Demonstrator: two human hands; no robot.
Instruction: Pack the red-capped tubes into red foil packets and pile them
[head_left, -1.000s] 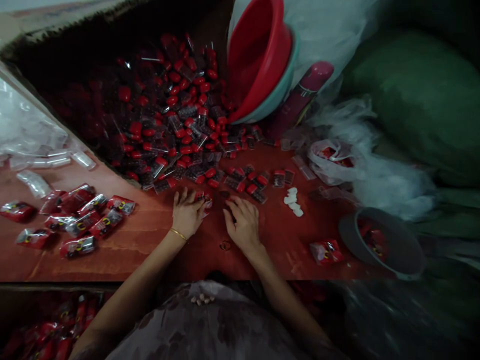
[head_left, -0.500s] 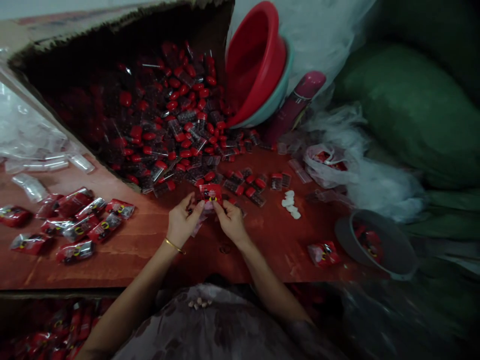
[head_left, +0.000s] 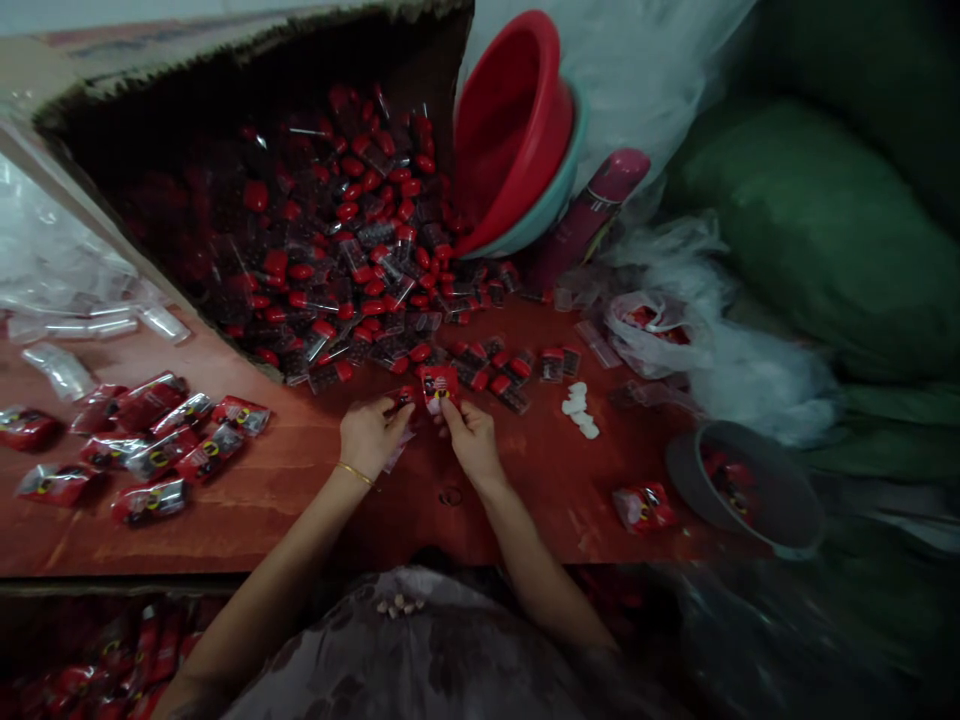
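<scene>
My right hand (head_left: pixel 471 438) pinches a small red printed card (head_left: pixel 438 385) just above the red-brown table (head_left: pixel 315 490). Close beside it, my left hand (head_left: pixel 369 436), with a gold bangle on the wrist, has its fingers curled on a small red-capped clear box (head_left: pixel 403 398) and a clear plastic sleeve below it. Both hands sit at the near edge of a big heap of red-capped clear boxes (head_left: pixel 337 250) that spills out of a tipped cardboard carton (head_left: pixel 225 90).
Finished red packets (head_left: pixel 150 440) lie at the left, with empty clear sleeves (head_left: pixel 90 330) behind them. Stacked red and teal basins (head_left: pixel 517 130) lean at the back. White tablets (head_left: pixel 579 410), one loose red packet (head_left: pixel 643 506) and a grey bowl (head_left: pixel 746 488) are at the right.
Both hands lay flat on the table a second ago. They picked up the red card and a small box, came together, then shifted slightly toward the heap.
</scene>
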